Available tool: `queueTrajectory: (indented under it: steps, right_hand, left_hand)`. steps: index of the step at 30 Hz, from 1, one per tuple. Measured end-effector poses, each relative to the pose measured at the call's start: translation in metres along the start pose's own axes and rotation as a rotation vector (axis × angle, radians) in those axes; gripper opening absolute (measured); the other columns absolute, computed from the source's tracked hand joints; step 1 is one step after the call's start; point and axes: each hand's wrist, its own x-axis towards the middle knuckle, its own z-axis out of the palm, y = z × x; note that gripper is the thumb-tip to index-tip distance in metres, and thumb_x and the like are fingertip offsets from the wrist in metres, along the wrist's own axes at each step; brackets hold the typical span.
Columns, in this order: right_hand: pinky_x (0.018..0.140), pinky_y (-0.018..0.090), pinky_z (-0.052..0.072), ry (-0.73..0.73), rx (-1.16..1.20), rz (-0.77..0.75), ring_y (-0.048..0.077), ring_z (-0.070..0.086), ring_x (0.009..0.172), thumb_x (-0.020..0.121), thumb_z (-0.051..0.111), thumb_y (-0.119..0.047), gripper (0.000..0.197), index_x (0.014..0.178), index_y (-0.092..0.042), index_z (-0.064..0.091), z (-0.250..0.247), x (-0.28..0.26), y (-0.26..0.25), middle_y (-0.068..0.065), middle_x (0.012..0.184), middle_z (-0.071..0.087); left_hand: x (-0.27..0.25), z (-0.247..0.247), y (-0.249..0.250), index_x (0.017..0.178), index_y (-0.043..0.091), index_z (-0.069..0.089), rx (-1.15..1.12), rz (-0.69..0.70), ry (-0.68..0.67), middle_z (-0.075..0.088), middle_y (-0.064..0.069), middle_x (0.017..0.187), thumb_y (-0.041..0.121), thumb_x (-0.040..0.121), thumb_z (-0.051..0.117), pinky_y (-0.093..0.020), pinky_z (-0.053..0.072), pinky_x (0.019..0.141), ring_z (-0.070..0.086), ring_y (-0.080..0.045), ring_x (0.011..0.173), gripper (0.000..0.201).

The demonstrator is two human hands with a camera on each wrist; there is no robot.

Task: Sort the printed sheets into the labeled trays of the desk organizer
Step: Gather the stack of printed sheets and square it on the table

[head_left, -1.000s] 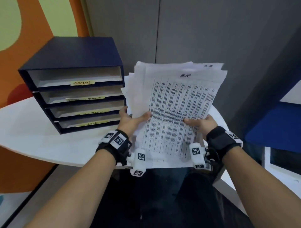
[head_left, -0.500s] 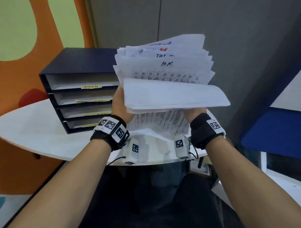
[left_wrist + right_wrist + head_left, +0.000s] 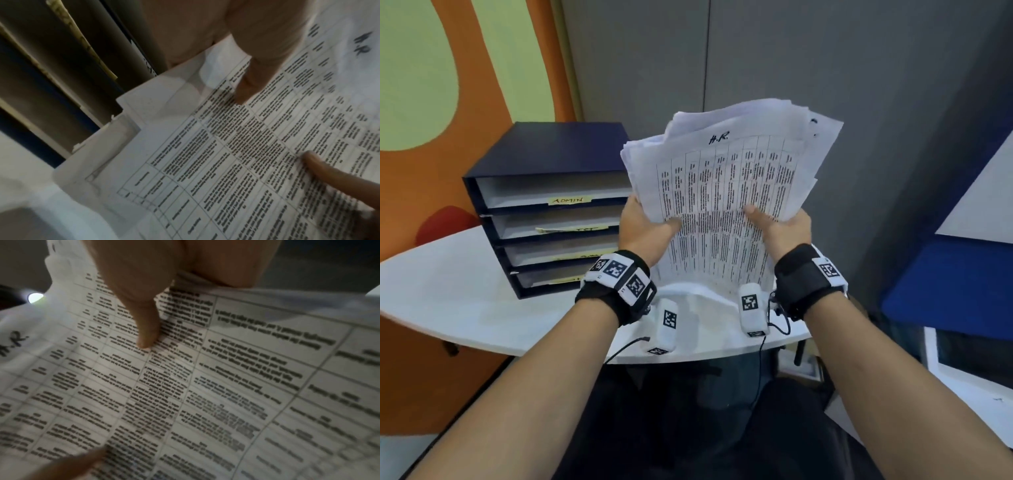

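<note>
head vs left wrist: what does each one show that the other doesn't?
Only head: the whole desk organizer with four trays, the top one labeled ADMIN, both wristbands, the white table, and the full stack of sheets held upright by both hands.

Only left wrist: a close look at the lower corners of the stack, where sheet edges sit staggered.

Both: the top sheet's printed table with handwritten H.R., the left hand and right hand with thumbs pressed on it, and the organizer's tray fronts.

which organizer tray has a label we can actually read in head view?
The top tray of the desk organizer: its yellow label reads ADMIN. The three lower labels are blurred or hidden by the left hand.
</note>
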Motion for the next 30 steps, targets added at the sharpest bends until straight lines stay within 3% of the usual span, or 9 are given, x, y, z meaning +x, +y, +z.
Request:
queueTrajectory:
  steps: [4,8,9,11,16,19,22,27,30]
  right_hand:
    - [0.080,0.027,0.058,-0.084,-0.083,0.105,0.007,0.070,0.094,0.075,0.082,-0.015,0.044,0.113,-0.016,0.061,-0.007,-0.009,0.022,-0.005,0.104,0.072]
    - [0.079,0.032,0.053,-0.017,-0.184,0.101,0.019,0.067,0.095,0.079,0.076,-0.009,0.031,0.108,-0.007,0.064,-0.003,-0.010,0.036,0.005,0.104,0.071]
    - [0.078,0.031,0.052,-0.005,-0.189,0.097,0.018,0.067,0.094,0.081,0.074,-0.007,0.025,0.104,-0.008,0.064,-0.002,-0.009,0.034,0.004,0.102,0.070]
    - [0.078,0.023,0.055,-0.024,-0.125,0.067,0.007,0.067,0.093,0.083,0.072,-0.006,0.026,0.104,-0.017,0.061,0.000,-0.007,0.022,-0.006,0.101,0.069]
    - [0.084,0.016,0.054,-0.014,-0.076,-0.012,0.001,0.064,0.100,0.081,0.076,-0.010,0.037,0.113,-0.017,0.058,-0.004,0.000,0.001,-0.010,0.108,0.067]
    - [0.084,0.023,0.056,-0.047,-0.133,0.056,0.001,0.066,0.096,0.082,0.074,-0.009,0.036,0.115,-0.013,0.060,-0.008,-0.009,0.020,-0.007,0.108,0.069]
    - [0.089,0.033,0.055,-0.060,-0.257,0.136,-0.001,0.065,0.090,0.085,0.071,-0.009,0.034,0.118,-0.012,0.064,-0.013,-0.020,0.045,-0.006,0.107,0.069]
    - [0.089,0.034,0.053,-0.127,-0.381,0.166,0.012,0.066,0.098,0.083,0.072,-0.007,0.040,0.120,-0.015,0.059,-0.017,0.001,0.032,-0.005,0.111,0.068]
    - [0.091,0.037,0.053,-0.213,-0.555,0.281,0.021,0.065,0.104,0.078,0.077,-0.013,0.050,0.122,-0.014,0.054,-0.025,0.011,0.030,0.001,0.116,0.067]
  left_hand:
    - [-0.004,0.002,-0.022,0.126,0.019,0.049,0.009,-0.010,0.003,0.066,0.005,0.118,0.033,0.066,0.090,-0.029,0.053,0.090,0.064,-0.012,0.108,0.075]
    - [-0.008,0.009,-0.045,0.137,0.007,0.053,0.179,0.018,-0.050,0.061,-0.010,0.135,0.020,0.082,0.078,0.001,0.033,0.097,0.056,-0.011,0.121,0.062]
    - [-0.006,0.010,-0.045,0.135,0.006,0.054,0.203,0.060,-0.008,0.061,-0.011,0.133,0.013,0.085,0.074,-0.001,0.035,0.098,0.055,-0.008,0.116,0.055]
    - [-0.004,0.011,-0.035,0.130,0.009,0.055,0.101,0.072,0.068,0.065,-0.001,0.121,0.010,0.088,0.072,-0.014,0.051,0.090,0.060,-0.003,0.101,0.045]
    - [-0.007,0.009,-0.006,0.117,0.024,0.046,0.027,0.139,0.094,0.061,0.021,0.106,0.019,0.088,0.073,-0.002,0.048,0.070,0.058,0.015,0.093,0.041]
    - [-0.018,0.012,-0.022,0.122,0.026,0.045,0.120,0.070,0.028,0.061,0.018,0.111,0.021,0.089,0.072,-0.008,0.049,0.072,0.061,-0.001,0.095,0.043]
    - [-0.027,0.020,-0.035,0.133,0.018,0.042,0.290,0.039,-0.080,0.057,0.010,0.111,0.019,0.096,0.062,-0.031,0.054,0.081,0.063,-0.021,0.100,0.043]
    - [-0.007,0.021,-0.014,0.122,0.017,0.037,0.371,0.001,-0.105,0.055,0.008,0.100,0.004,0.096,0.056,-0.009,0.043,0.058,0.058,-0.008,0.080,0.035]
    - [0.001,0.018,-0.013,0.133,0.011,0.030,0.408,-0.143,-0.230,0.056,-0.003,0.115,0.007,0.094,0.061,-0.029,0.050,0.079,0.060,-0.022,0.099,0.050]
